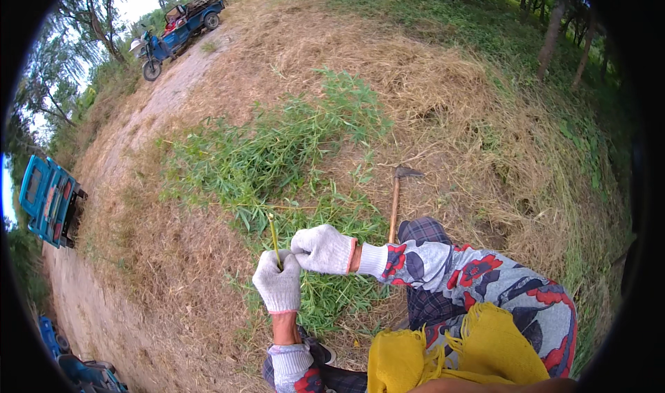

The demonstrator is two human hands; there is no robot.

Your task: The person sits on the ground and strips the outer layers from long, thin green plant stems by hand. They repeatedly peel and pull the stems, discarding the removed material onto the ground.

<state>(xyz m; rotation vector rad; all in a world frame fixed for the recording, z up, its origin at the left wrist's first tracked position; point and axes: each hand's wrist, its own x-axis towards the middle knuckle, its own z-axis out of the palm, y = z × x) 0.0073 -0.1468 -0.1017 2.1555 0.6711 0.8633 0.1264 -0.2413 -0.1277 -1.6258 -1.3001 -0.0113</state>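
Observation:
My left hand (278, 284), in a pale knitted work glove, is closed around a short green plant stem (274, 237) that stands up out of the fist. Against it, my right hand (323, 248), gloved alike, has its fingers curled at the left hand's thumb side; whether they pinch the stem is hidden. Below and beyond both hands lie cut leafy green stalks (270, 149) on dry grass. A hoe with a wooden handle (395, 206) and a dark metal head lies to the right of the stalks, beside my knee.
Dry straw (426, 76) covers much of the ground. A blue cargo tricycle (179, 32) stands on the dirt track at upper left, a blue truck (49, 201) at far left, and more blue vehicles at lower left. Tree trunks (553, 29) rise at upper right.

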